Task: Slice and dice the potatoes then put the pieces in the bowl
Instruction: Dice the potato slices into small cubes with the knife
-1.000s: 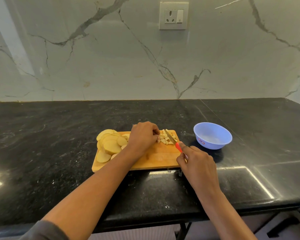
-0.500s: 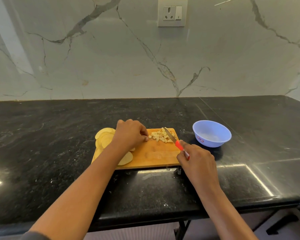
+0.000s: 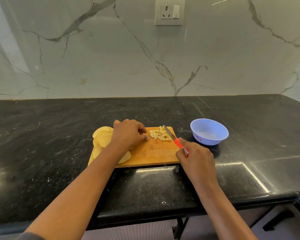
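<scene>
Gripping knife [image 3: 172,137] in right hand [image 3: 197,159], left hand [image 3: 128,135] curled over potato slices [image 3: 102,138], grasp unclear

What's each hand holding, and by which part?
Right hand grips the knife by its red handle. Left hand covers the potato slices; whether it grips one cannot be told.

Wooden board [image 3: 156,156], glossy black stone counter [image 3: 59,135], plastic bowl [image 3: 209,131], marble-look wall [image 3: 111,58].
</scene>
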Demonstrator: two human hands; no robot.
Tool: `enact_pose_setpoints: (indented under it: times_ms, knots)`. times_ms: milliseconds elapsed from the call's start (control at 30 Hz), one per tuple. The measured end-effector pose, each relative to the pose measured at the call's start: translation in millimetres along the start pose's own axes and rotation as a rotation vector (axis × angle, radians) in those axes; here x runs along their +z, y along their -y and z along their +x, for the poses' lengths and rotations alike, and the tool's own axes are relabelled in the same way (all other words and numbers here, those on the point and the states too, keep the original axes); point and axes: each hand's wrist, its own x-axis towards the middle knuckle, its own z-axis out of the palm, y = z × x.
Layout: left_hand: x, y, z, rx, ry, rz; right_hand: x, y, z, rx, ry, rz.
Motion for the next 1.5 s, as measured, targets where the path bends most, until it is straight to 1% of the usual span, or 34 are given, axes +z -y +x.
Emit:
enact_pose_setpoints:
  times_ms: [67,233,400,567,767,1000,1167,1233,1367,1500]
  knots:
    - [4.1,-8.0,0.5,0.022,0.028,0.048,0.2,0.5,0.3,0.006,-0.001,-0.007]
    - [3.3,-11.2,1.7,0.025,-0.078,0.04,3.1,-3.4,1.3,0.05,-0.06,-0.022]
    - [5.9,-3.8,0.8,-0.03,0.001,0.121,7.5,-12.1,9.1,0.081,-0.046,-0.096]
    - [13.7,-16.6,6.0,0.015,-0.043,0.109,3.7,-22.2,17.6,0.137,-0.012,-0.081]
    - [16.5,-23.2,5.5,0.039,-0.064,0.074,7.6,-25.2,19.5,0.12,0.036,-0.094]
    - [12.4,-14.9,0.0,-0.038,-0.052,0.065,5.9,-25.5,8.2,0.044,0.036,-0.097]
    - [14.3,-28.5,-1.7,0.015,-0.017,0.003,7.2,-24.6,8.3,0.048,0.034,-0.096]
    - [12.6,-27.8,-2.1,0.008,-0.033,0.005,6.4,-24.8,8.5,0.07,0.017,-0.096]
    - [7.7,-13.5,-1.5,-0.061,-0.083,0.053,6.4,-22.3,9.0,0.083,0.013,-0.088]
    - [13.5,-19.7,-0.2,-0.021,-0.126,0.061,7.3,-21.6,10.3,0.096,0.027,-0.099]
